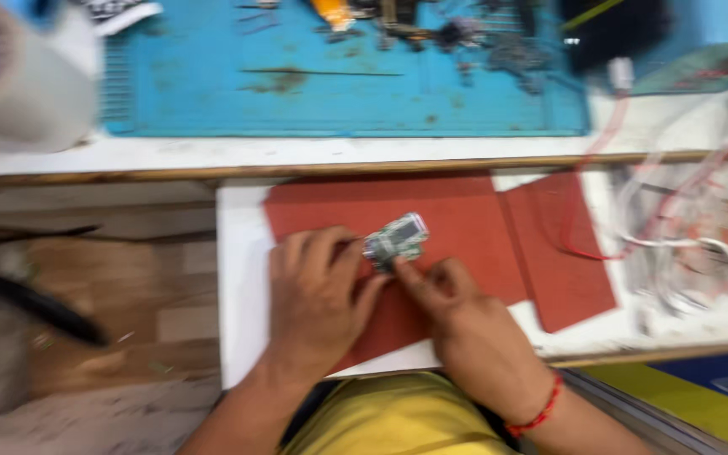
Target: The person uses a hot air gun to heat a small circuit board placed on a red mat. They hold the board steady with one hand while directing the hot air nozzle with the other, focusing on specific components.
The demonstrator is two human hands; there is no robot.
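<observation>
A small green circuit board [396,239] with a silvery metal part at one end lies tilted over a red mat [457,215]. My left hand [318,291] rests palm down on the mat, its fingertips and thumb pinching the board's left end. My right hand [444,291] comes in from the lower right and its fingertips touch the board's lower edge. A red thread band circles my right wrist. The picture is motion-blurred, so fine detail on the board is lost.
The red mat lies on a white pull-out tray [242,278]. Behind it a blue work mat [330,80] carries tools and small parts. Tangled white and red cables [684,227] lie at the right. A roll of tape [18,80] stands at far left.
</observation>
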